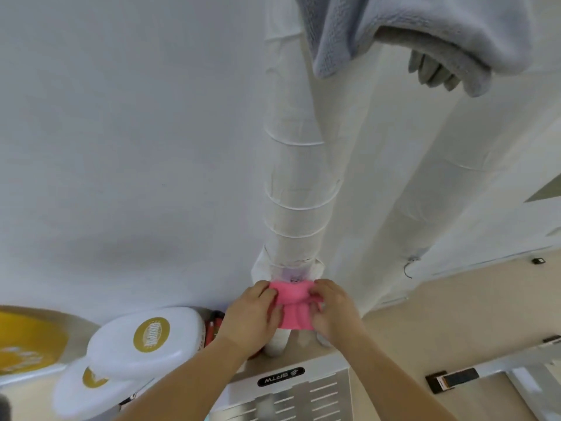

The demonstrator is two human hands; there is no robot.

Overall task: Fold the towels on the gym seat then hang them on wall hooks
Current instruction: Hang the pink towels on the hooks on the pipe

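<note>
Looking down from the head camera, 2 bare forearms reach forward and both hands meet on a small pink towel (pixel 296 302). It is held against the white wall (pixel 121 147), at the foot of a white wrapped pipe (pixel 293 192) that runs up that wall.

The left hand (pixel 253 314) grips the towel's left side with its fingers curled over the edge. The right hand (pixel 334 311) grips the right side, pinching the cloth between thumb and fingers. Between them the towel is bunched: its upper part forms a smooth band and its lower part gathers into soft folds.

Just above the towel's top edge a pale purple fitting (pixel 291 273) sits at the pipe's base. Whether the towel hangs from it I cannot tell.

High on the right, well apart from the hands, a thick grey towel (pixel 425 28) hangs draped, its fleecy lower edge folded under. Right of the pipe, a thin wire hook (pixel 408 268) sticks out from the wall.

At lower left lie 2 white pads with round gold emblems, the upper pad (pixel 145 338) overlapping the lower. A yellow object (pixel 27 341) shows at the left edge. Below the hands is a white slotted panel with a black label (pixel 280 376).
</note>
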